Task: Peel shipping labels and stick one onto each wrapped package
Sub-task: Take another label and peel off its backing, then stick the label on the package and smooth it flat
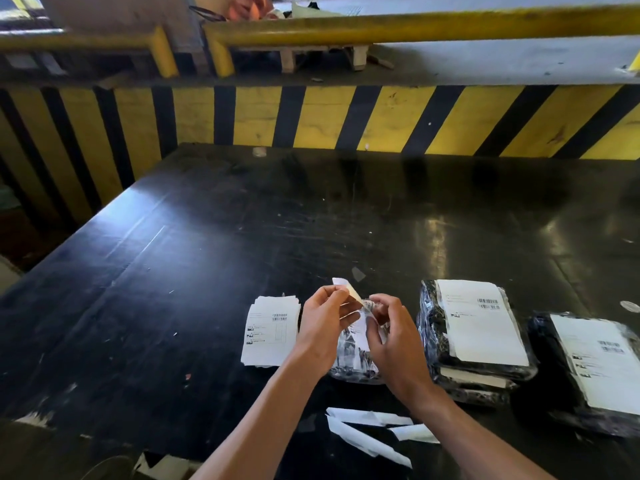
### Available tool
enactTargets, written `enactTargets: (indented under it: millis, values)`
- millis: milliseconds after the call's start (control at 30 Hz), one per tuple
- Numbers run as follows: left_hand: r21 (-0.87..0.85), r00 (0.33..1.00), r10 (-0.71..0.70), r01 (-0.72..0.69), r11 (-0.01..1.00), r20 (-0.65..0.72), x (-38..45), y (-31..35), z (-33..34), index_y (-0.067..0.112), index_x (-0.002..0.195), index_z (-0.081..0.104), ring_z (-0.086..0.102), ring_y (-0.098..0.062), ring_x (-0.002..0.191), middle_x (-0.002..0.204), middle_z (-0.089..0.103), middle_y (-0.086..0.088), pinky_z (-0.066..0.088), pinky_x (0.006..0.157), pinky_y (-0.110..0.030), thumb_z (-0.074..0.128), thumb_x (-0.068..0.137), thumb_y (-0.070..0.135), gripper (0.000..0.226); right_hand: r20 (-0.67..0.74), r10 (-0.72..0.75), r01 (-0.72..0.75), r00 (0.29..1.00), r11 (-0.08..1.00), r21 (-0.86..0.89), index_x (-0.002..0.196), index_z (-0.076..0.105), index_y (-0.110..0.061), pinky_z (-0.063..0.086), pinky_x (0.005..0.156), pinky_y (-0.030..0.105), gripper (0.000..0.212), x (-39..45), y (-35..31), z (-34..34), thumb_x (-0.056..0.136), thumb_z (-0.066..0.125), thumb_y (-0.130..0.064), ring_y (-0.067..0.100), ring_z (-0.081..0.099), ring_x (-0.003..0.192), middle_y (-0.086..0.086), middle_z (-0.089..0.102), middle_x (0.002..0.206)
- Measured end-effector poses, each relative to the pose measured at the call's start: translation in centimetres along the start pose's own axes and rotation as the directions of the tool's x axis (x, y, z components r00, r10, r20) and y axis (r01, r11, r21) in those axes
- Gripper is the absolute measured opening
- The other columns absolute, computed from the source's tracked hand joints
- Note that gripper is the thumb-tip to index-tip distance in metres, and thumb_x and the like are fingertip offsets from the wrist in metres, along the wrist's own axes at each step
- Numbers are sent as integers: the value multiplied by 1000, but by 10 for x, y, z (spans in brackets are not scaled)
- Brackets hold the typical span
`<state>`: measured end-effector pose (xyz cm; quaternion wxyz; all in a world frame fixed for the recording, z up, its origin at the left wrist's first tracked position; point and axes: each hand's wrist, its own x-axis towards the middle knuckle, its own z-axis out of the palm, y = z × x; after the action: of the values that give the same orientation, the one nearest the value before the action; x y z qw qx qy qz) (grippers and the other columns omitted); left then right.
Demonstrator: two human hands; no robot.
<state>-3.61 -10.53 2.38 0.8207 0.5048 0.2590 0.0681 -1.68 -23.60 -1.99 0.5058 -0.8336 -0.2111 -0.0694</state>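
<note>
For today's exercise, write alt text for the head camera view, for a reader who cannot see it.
Two hands, the left hand and right hand, peel a shipping label above a wrapped package on a black table. A label stack lies to the left, two labelled packages to the right.

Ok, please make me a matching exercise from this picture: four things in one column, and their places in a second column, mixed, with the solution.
Things:
1. stack of shipping labels
2. label being peeled
3. labelled packages
4. discarded backing strips

Places:
A. on the black table, near edge, between the forearms
B. right of the right hand
C. just left of the left hand
D. pinched between both hands, above an unlabelled package

Pairs: 1-C, 2-D, 3-B, 4-A
</note>
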Motion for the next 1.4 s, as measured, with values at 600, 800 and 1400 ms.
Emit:
enactTargets:
  millis: [600, 800, 1400]
  values:
    - [494, 943, 330, -268, 827, -40, 28, -32, -30, 25, 116, 58, 71, -15, 92, 98, 71, -1, 60, 79, -34, 63, 95, 15, 23, 19, 68, -70, 998, 987, 146, 120, 49, -26, 59, 74, 35, 40, 27, 5, -13, 90, 66, -6, 11, 63, 87, -1, 61, 91]
    - [500, 922, 384, -314, 807, -41, 27, -38, -35, 23, 113, 54, 71, -16, 85, 91, 70, -5, 60, 70, -28, 68, 93, 14, 26, 34, 165, -169, 986, 956, 238, 122, 47, -24, 58, 70, 28, 40, 28, 9, -16, 91, 66, -7, 11, 66, 86, 2, 66, 93]
    - [798, 940, 319, -285, 530, 124, 38, -59, -48, 25, 95, 61, 53, -9, 71, 97, 51, 1, 47, 52, -14, 55, 97, 8, 18, 117, 491, -492, 863, 870, -25, 130, 48, -30, 44, 58, 14, 56, 18, 41, 8, 86, 64, 1, 12, 63, 81, 0, 65, 90]
